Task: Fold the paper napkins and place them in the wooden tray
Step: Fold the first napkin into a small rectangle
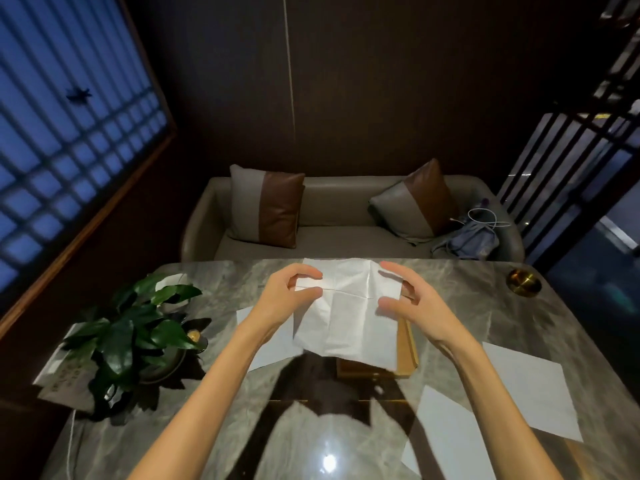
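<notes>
Above the wooden tray [408, 344], left hand [280, 297] and right hand [417, 301] fingers pinch the napkin [346, 310]

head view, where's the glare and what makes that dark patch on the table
Head view: glare spot on the glossy table near the bottom edge; the dark patch looks like shadow of the arms and raised napkin; room behind is dim; wide lens bends the window.
</notes>
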Available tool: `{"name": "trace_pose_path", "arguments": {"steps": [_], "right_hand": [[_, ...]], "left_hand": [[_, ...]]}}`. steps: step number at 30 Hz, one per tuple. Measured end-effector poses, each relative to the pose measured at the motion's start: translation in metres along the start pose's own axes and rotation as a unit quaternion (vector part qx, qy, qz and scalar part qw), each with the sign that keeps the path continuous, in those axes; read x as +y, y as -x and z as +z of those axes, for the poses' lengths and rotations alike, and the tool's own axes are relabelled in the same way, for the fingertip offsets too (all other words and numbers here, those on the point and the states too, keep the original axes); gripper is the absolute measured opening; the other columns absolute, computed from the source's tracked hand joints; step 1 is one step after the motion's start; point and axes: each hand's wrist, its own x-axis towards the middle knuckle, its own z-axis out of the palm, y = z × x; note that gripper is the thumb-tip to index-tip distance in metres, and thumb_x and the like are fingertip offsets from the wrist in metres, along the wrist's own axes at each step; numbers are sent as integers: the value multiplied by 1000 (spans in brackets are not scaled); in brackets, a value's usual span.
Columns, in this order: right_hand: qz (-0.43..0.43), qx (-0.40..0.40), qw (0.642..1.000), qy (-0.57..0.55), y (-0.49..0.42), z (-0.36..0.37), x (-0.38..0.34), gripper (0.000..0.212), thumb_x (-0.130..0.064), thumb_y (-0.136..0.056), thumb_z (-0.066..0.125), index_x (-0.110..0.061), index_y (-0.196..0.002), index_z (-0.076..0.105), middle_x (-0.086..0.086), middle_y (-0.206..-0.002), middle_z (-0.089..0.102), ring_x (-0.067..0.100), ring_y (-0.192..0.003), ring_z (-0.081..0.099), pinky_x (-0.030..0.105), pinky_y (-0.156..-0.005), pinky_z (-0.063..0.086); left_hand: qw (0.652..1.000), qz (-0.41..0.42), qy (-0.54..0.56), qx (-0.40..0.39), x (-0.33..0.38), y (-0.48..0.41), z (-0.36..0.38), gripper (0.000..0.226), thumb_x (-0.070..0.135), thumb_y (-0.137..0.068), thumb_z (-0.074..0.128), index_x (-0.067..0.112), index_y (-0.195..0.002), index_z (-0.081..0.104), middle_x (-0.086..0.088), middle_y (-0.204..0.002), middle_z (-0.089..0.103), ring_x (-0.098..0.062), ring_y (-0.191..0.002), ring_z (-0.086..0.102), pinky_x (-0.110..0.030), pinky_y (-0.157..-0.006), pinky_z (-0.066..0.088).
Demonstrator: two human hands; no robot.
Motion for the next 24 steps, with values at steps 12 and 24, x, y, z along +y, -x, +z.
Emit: {"name": "trace_pose_path", "arguments": {"steps": [12,24], "right_hand": [[47,-18,998,-40,-19,-40,-5,42,-12,-77,82,-29,-115,72,-20,-92,75,-1,-87,70,12,-66,53],[-50,82,993,63,-24,-41,-10,13,-15,-89,72,-18,-102,74,3,-82,72,1,-67,66,13,-58,54]], "left_hand": [[990,20,-134,-28,16,-13,-9,18,28,-83,77,44,-87,71,26,-94,65,-2,-89,63,-10,-63,48],[989,44,-134,41,20,-16,1,10,28,-94,67,36,-87,66,18,-95,64,-8,-93,61,-15,-71,49]]}}
